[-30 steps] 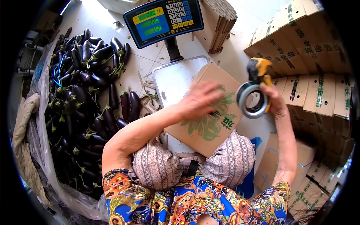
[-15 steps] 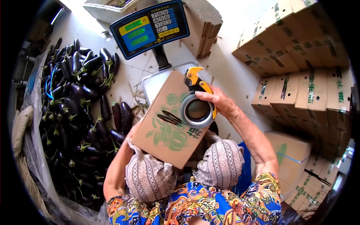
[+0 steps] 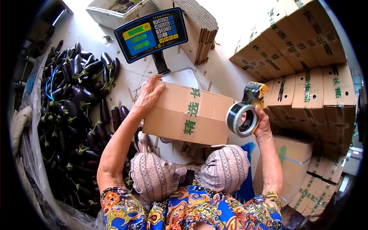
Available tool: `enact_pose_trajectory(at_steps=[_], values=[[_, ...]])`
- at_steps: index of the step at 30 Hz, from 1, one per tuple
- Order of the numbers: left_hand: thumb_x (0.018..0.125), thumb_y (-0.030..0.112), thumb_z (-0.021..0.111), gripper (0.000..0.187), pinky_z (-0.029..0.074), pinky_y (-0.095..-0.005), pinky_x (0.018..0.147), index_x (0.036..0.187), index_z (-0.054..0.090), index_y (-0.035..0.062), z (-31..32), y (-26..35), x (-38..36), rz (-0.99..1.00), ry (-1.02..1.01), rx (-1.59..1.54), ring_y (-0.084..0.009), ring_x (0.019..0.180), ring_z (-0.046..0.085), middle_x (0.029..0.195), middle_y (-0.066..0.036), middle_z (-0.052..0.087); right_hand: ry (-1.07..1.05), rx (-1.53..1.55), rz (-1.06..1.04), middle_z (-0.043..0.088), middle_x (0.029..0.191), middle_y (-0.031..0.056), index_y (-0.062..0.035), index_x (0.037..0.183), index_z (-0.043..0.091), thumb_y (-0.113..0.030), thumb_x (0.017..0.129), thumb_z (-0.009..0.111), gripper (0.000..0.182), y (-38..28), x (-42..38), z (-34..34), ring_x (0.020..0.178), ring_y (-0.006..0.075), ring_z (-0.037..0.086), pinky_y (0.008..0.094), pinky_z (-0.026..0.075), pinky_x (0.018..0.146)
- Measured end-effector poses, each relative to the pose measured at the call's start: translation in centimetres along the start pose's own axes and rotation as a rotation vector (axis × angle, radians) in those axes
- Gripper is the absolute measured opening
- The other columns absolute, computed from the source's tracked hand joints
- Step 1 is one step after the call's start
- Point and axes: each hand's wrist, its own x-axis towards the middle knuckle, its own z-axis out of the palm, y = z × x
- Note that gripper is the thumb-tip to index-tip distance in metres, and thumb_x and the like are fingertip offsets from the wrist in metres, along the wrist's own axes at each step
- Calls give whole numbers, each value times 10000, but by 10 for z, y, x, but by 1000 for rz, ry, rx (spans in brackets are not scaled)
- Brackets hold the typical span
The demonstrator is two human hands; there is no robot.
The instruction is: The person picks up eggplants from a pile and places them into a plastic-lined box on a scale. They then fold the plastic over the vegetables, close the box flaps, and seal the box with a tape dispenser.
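A closed cardboard box printed with green characters lies across the scale platform, overhanging its near side. My left hand grips the box at its far left corner, thumb on the top face. In my right hand is a tape dispenser, black and yellow with a large roll, its fingers wrapped round the handle. The roll hangs by the right end of the box, overlapping it slightly in this view.
A scale display stands behind the box. Many eggplants are heaped on plastic sheeting at the left. Printed cartons are stacked along the right, flattened cardboard behind. A white crate sits at the back.
The box has turned so its long side runs left to right, another face up. My left hand has come onto its far corner; my right has moved the tape dispenser right, off the box.
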Motion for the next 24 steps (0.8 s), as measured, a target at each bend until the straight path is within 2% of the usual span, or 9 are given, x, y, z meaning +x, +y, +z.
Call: enact_pose_trajectory(at_steps=[3,4,6,8,11,13,17,21,24], values=[[1002,323,513,441,409,-362,1027,1369,471,80,7,-4,-13,-1,70,-36,-270,1201,533,1318,-188,562,49,-207,34,612,1236,157,43,1360,461,-200,843,712,625,8,-1,-5,1149,243,607,402,466,1044],[972,286,540,443,416,-430,1023,1353,483,68,10,-3,-15,31,135,-39,-379,1199,534,1291,-233,555,32,-264,2,626,1174,111,26,1322,492,-194,847,717,570,6,-3,11,1102,203,616,360,479,1013],[960,275,560,441,436,-441,985,1339,493,60,12,-12,-15,215,274,278,-390,1149,546,1258,-232,558,28,-443,-58,630,1096,35,-12,1292,519,-208,845,731,532,2,-8,33,1026,136,609,278,487,938],[939,262,592,424,467,-457,912,1295,531,40,13,-3,-16,468,432,580,-404,1067,555,1203,-231,558,36,-784,-139,626,1087,45,-28,1287,513,-259,780,806,630,-9,-19,55,1008,136,593,280,487,903],[956,288,572,405,476,-435,897,1259,557,21,7,40,-29,446,323,328,-376,1034,586,1149,-212,593,37,-1179,-293,646,1063,92,-54,1223,507,-287,694,880,688,-17,-31,90,1007,172,614,315,501,898],[1004,367,486,423,492,-391,869,1231,573,21,2,76,-41,278,85,-47,-262,957,645,1047,-152,653,34,-1391,-370,665,1040,124,-51,1206,506,-317,681,889,702,-16,-34,108,990,202,650,342,517,888],[1007,596,325,658,491,-314,868,1238,569,30,1,137,-66,7,-337,-591,-185,1005,625,1064,-101,639,-54,-1522,-524,678,1006,142,-30,1184,517,-352,669,896,716,-6,-28,144,930,245,690,363,550,836],[999,460,495,481,504,-262,808,1156,620,22,-6,148,-69,-43,-291,-499,-153,917,649,982,-71,664,-127,-1551,-631,676,943,157,-22,1112,539,-300,664,901,640,8,-21,166,866,292,698,377,562,787],[998,319,543,342,513,-246,784,1138,642,24,-10,128,-71,-140,-302,-813,-111,829,634,922,-41,662,-172,-1570,-654,675,930,165,-20,1100,543,-300,668,899,627,12,-16,170,848,303,698,380,566,770]])
